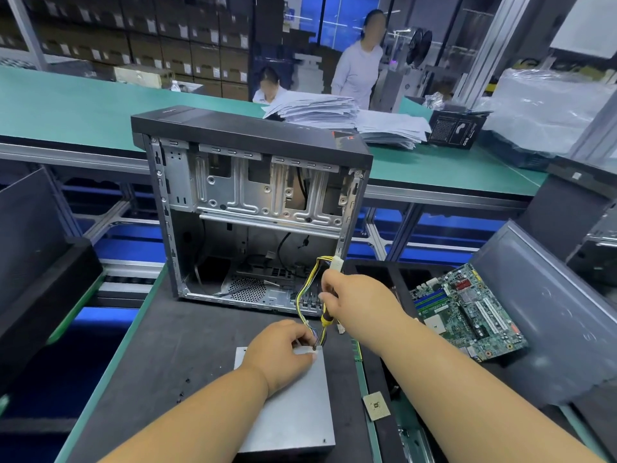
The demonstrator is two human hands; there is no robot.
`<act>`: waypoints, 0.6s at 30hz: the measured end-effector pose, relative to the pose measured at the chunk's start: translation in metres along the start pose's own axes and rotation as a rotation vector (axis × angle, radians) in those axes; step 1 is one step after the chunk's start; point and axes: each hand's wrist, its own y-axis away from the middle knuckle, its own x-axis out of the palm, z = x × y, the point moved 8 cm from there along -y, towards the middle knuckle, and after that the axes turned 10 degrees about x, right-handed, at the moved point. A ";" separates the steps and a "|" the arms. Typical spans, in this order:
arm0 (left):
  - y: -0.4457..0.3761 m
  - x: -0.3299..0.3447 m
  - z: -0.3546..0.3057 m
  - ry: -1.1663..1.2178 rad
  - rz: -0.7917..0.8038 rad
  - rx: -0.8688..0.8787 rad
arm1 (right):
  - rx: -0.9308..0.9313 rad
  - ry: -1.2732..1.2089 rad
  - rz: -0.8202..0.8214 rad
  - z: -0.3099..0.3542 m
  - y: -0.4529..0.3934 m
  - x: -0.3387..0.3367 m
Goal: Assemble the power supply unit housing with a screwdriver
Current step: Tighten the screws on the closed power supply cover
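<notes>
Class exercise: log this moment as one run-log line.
step: driving screw | left hand: steadies PSU | right hand: grips screwdriver, tip at PSU's far edge | cables: by shaft | case: open behind

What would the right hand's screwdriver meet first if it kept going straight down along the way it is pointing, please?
Most likely the top of the grey power supply unit, at the corner where the left hand pinches it. The right hand aims the screwdriver there; the cable bundle hangs close beside it.
</notes>
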 end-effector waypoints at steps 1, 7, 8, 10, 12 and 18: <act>0.000 0.000 0.001 0.002 0.001 0.001 | 0.013 0.047 -0.013 -0.002 -0.001 0.000; -0.001 0.002 0.003 0.011 0.013 -0.018 | 0.045 0.074 -0.003 -0.006 0.000 -0.002; -0.001 0.003 0.004 0.019 0.014 -0.026 | 0.034 0.026 0.030 -0.005 0.001 -0.001; -0.002 0.002 0.006 0.033 0.011 -0.044 | -0.004 -0.019 0.082 -0.004 0.002 0.001; -0.003 0.001 0.006 0.042 0.000 -0.058 | -0.013 0.028 0.097 -0.003 0.000 0.001; -0.002 0.002 0.008 0.055 -0.005 -0.086 | 0.082 0.264 0.023 -0.004 -0.010 -0.002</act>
